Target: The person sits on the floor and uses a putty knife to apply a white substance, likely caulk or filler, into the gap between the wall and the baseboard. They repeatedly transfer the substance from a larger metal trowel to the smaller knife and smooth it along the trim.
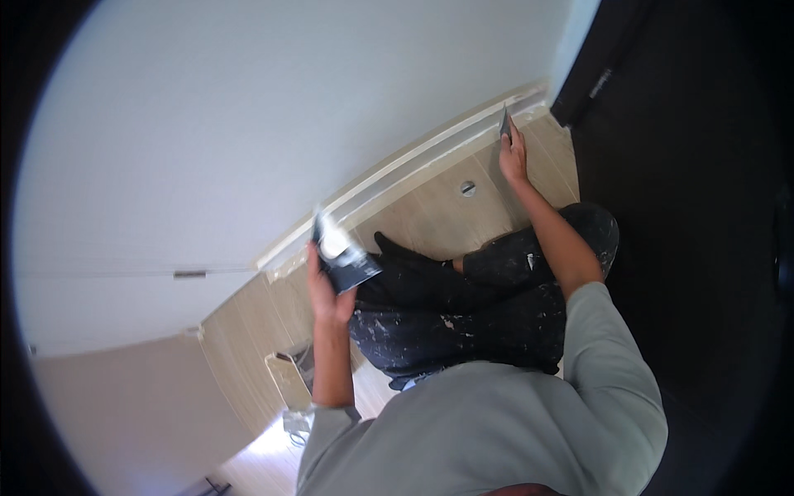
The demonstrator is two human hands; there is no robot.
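My left hand [328, 299] grips a dark flat plate [356, 271], probably a wide filling blade, with a lump of white paste [334, 241] on it. The plate is tilted and slightly blurred, above my folded legs and near the wall. My right arm reaches far forward, and my right hand [513, 157] is closed around a putty knife [504, 122]. Its blade points up at the skirting strip [430, 153] near the corner by the dark door. I cannot tell whether the blade touches the strip. Fingers hide the handle.
A pale wall [273, 107] rises behind the skirting. The dark door [686, 190] stands close on my right. A small round grey disc [468, 189] is on the wood-look floor [422, 215]. An open shallow box [288, 382] lies at lower left, beside my left forearm.
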